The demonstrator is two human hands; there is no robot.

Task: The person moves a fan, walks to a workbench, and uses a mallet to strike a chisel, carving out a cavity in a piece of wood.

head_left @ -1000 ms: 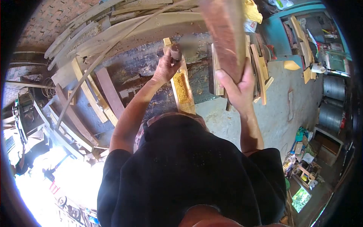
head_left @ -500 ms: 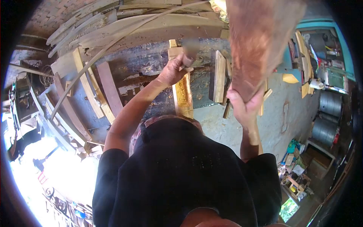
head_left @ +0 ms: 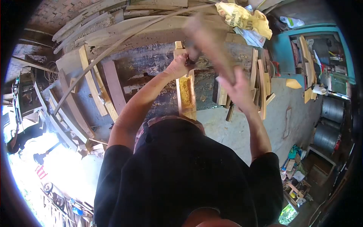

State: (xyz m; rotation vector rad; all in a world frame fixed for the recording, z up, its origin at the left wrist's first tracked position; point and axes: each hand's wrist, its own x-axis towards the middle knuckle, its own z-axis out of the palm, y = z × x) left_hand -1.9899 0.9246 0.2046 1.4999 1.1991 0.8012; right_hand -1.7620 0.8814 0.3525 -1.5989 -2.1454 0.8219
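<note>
My left hand is closed round a dark handled tool, whose far end is blurred. It is over the upper part of a pale wood block. A long hollow in that block, with rough yellow wood inside, shows below the hand. My right hand grips the narrow end of a thick brown wooden club. The club is smeared by motion and slants up and left, its wide end near the top of the tool.
Boards and strips lie on the dark bench at left. More wood pieces are right of my right hand. A yellow bag lies at the back, near a teal cabinet frame. Metal drums stand far right.
The brown club has swung down and left from its raised place, towards the tool in my left hand. My left hand stays over the block, and the view has shifted a little.
</note>
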